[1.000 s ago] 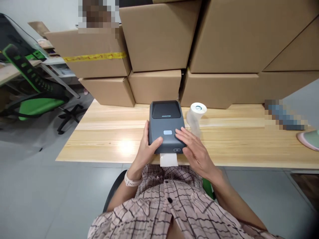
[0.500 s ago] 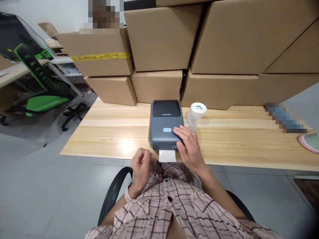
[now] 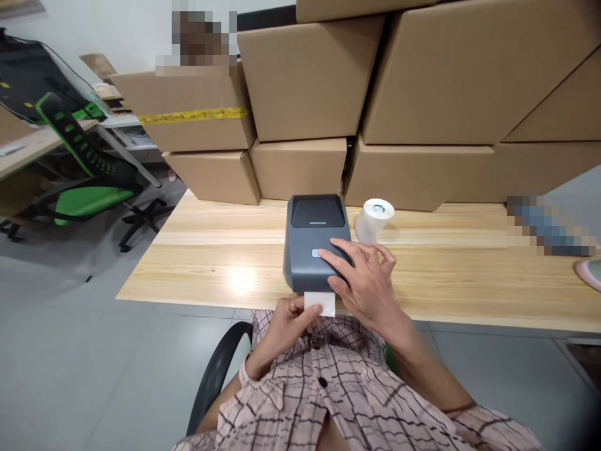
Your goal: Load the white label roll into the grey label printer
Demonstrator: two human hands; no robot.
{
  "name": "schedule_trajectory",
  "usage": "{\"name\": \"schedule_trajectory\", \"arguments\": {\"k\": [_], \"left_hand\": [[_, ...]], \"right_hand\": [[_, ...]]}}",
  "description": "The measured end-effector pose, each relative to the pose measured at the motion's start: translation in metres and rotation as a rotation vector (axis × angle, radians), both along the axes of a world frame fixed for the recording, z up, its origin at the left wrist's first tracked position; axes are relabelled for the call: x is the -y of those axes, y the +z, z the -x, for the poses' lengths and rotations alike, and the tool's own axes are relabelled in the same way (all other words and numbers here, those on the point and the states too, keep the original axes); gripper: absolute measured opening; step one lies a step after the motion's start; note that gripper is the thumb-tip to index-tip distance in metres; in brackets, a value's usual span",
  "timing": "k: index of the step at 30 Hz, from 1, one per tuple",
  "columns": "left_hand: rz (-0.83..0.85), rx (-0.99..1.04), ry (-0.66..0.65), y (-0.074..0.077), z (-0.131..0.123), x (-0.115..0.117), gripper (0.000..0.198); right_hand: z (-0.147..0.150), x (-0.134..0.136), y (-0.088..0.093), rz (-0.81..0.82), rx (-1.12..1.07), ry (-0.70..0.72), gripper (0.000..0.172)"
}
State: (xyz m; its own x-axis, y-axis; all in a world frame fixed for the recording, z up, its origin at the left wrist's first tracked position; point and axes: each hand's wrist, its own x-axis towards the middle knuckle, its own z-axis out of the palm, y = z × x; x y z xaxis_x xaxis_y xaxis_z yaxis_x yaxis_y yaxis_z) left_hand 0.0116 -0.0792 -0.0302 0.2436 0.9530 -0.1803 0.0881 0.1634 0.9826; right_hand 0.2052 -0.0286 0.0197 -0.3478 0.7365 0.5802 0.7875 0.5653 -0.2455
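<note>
A dark grey label printer (image 3: 305,269) stands near the front edge of the wooden table, with a pale button (image 3: 315,254) on its top. From its front hangs a white label (image 3: 326,303). My left hand (image 3: 293,322) pinches the lower left part of that label between thumb and fingers. Over the printer's right side lies my right hand (image 3: 369,279), fingers spread, its index fingertip on the button's right end. The thumb is by the printer's front right corner. Behind the right hand stands a roll of white labels (image 3: 370,227), its lower part hidden by the fingers.
Stacked cardboard boxes (image 3: 310,81) line the back of the wooden table (image 3: 460,269). A blurred-out blue object (image 3: 549,225) and a pink-rimmed item (image 3: 586,275) lie at the right. A green and black office chair (image 3: 94,203) stands on the floor at left.
My left hand has moved right from beside the label and taken hold of it. My right index finger has shifted onto the button, with the fingers spreading wider. The view has tilted slightly.
</note>
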Motion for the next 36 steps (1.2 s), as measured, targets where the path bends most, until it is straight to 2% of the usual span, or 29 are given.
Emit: {"name": "schedule_trajectory", "arguments": {"k": [2, 5, 7, 11, 14, 16, 19, 21, 23, 25, 29, 31, 33, 36], "left_hand": [[-0.088, -0.023, 0.044, -0.002, 0.006, 0.003, 0.054], [-0.264, -0.013, 0.268, 0.001, 0.019, 0.003, 0.054], [-0.369, 0.008, 0.414, 0.008, 0.028, -0.003, 0.051], [-0.475, 0.037, 0.557, 0.026, 0.044, -0.034, 0.043], [-0.437, 0.062, 0.609, 0.034, 0.050, -0.073, 0.031], [-0.349, 0.072, 0.587, 0.033, 0.051, -0.102, 0.026], [-0.261, 0.106, 0.348, 0.026, 0.046, -0.136, 0.050], [-0.221, 0.153, 0.186, 0.021, 0.041, -0.148, 0.068], [-0.196, 0.180, 0.103, 0.018, 0.038, -0.151, 0.082], [-0.180, 0.180, 0.081, 0.015, 0.037, -0.149, 0.089], [-0.180, 0.168, 0.079, 0.013, 0.036, -0.148, 0.092], [-0.190, 0.160, 0.084, 0.013, 0.034, -0.149, 0.095], [-0.196, 0.145, 0.093, 0.012, 0.032, -0.150, 0.098], [-0.199, 0.128, 0.098, 0.013, 0.030, -0.149, 0.096]], "right_hand": [[0.003, -0.006, 0.006, -0.040, 0.079, -0.008, 0.042], [0.005, -0.015, 0.008, -0.088, 0.123, 0.038, 0.036], [0.002, -0.016, 0.009, -0.062, 0.099, 0.073, 0.033], [-0.014, -0.008, 0.019, 0.029, -0.067, 0.117, 0.042], [-0.024, -0.009, 0.037, -0.001, -0.153, 0.165, 0.054], [-0.025, -0.020, 0.051, -0.034, -0.142, 0.197, 0.057], [-0.016, -0.051, 0.071, -0.074, -0.099, 0.213, 0.060], [-0.009, -0.076, 0.083, -0.115, -0.114, 0.201, 0.062], [-0.004, -0.102, 0.093, -0.153, -0.157, 0.197, 0.063], [-0.001, -0.128, 0.101, -0.175, -0.194, 0.196, 0.060], [0.000, -0.182, 0.113, -0.199, -0.209, 0.190, 0.056], [0.002, -0.199, 0.118, -0.201, -0.217, 0.184, 0.056], [0.004, -0.201, 0.121, -0.236, -0.248, 0.132, 0.055], [0.007, -0.176, 0.115, -0.289, -0.265, 0.056, 0.043]]}}
